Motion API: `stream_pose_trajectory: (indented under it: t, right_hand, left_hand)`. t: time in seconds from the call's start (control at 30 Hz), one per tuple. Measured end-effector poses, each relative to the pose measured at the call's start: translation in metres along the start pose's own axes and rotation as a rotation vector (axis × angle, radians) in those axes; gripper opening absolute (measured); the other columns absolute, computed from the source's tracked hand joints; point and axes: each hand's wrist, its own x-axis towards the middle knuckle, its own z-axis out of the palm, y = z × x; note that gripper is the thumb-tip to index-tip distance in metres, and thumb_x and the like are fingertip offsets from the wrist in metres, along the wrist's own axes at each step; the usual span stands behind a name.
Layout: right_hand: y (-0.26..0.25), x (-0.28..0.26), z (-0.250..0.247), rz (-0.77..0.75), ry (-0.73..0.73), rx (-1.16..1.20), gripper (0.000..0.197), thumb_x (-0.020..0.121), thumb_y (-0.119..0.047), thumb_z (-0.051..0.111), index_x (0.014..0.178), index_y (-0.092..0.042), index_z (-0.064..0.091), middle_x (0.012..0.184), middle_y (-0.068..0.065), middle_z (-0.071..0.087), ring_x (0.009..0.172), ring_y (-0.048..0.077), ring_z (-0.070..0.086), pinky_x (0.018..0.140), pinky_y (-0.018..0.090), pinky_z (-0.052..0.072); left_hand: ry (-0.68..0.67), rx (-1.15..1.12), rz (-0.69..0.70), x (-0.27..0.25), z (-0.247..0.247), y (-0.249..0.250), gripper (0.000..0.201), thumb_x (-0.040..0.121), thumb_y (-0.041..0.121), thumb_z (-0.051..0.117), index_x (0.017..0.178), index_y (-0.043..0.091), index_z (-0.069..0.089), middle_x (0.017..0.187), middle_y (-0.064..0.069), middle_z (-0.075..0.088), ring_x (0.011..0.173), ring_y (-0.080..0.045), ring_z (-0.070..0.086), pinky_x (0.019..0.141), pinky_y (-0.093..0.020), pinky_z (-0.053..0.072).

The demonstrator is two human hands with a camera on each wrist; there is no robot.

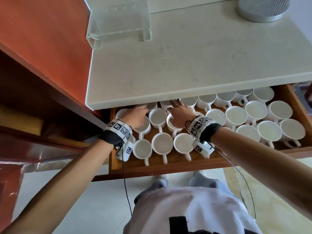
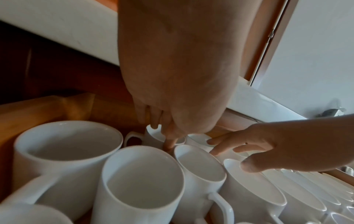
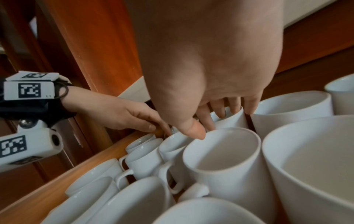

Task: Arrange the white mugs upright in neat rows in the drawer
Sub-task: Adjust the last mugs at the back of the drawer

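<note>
Many white mugs (image 1: 162, 143) stand upright in rows in the open wooden drawer (image 1: 168, 168), handles mostly toward me. Both hands reach to the back row at the left, half under the countertop edge. My left hand (image 1: 143, 109) curls its fingers over the rim of a back-row mug (image 2: 147, 139), far fingers on the far rim and the index finger down its near side. My right hand (image 1: 175, 105) lies spread over the neighbouring back mug (image 3: 233, 122), straight fingers touching its rim and the thumb (image 3: 195, 130) against the mug in front.
The pale countertop (image 1: 185, 65) overhangs the drawer's back row. On it stand a clear acrylic stand (image 1: 118, 22) and a grey round disc (image 1: 263, 7). Orange-brown cabinet wood (image 1: 42, 65) runs along the left. Cables hang from both wrist cameras.
</note>
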Motion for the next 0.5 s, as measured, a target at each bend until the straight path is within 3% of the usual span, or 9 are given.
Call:
stream_pose_trajectory:
  t: [0.17,0.27,0.4,0.5]
  right_hand:
    - [-0.003,-0.004,-0.002,-0.028,0.004,-0.040,0.051,0.098,-0.021,0.051,0.148,-0.014,0.045,0.163,0.004,0.024,0.151,0.025,0.015,0.115,0.044,0.028]
    - [0.001,0.000,-0.002,-0.050,-0.003,-0.022,0.051,0.096,-0.019,0.052,0.146,-0.013,0.046,0.161,0.004,0.028,0.151,0.024,0.018,0.115,0.042,0.030]
    - [0.009,0.009,0.001,-0.072,-0.036,0.001,0.055,0.092,-0.019,0.052,0.147,-0.016,0.047,0.161,0.001,0.030,0.150,0.024,0.019,0.113,0.049,0.037]
    - [0.015,0.009,0.001,-0.117,-0.034,-0.002,0.061,0.090,-0.018,0.055,0.149,-0.015,0.043,0.162,0.004,0.028,0.151,0.026,0.018,0.117,0.048,0.032]
  left_hand:
    - [-0.039,0.022,0.017,0.000,-0.001,-0.005,0.057,0.090,-0.011,0.043,0.139,0.011,0.061,0.143,-0.003,0.055,0.137,-0.022,0.047,0.111,-0.039,0.042]
    - [-0.026,0.010,0.015,-0.001,-0.001,-0.004,0.056,0.089,-0.011,0.044,0.137,0.011,0.063,0.140,-0.004,0.057,0.134,-0.022,0.050,0.109,-0.038,0.044]
    - [-0.029,0.015,0.019,-0.002,-0.003,-0.003,0.056,0.089,-0.008,0.045,0.137,0.015,0.064,0.137,-0.003,0.058,0.131,-0.023,0.051,0.107,-0.040,0.045]
    - [-0.055,0.066,-0.005,-0.004,-0.007,0.005,0.050,0.091,-0.002,0.047,0.134,0.016,0.065,0.135,-0.003,0.057,0.129,-0.025,0.052,0.102,-0.041,0.046]
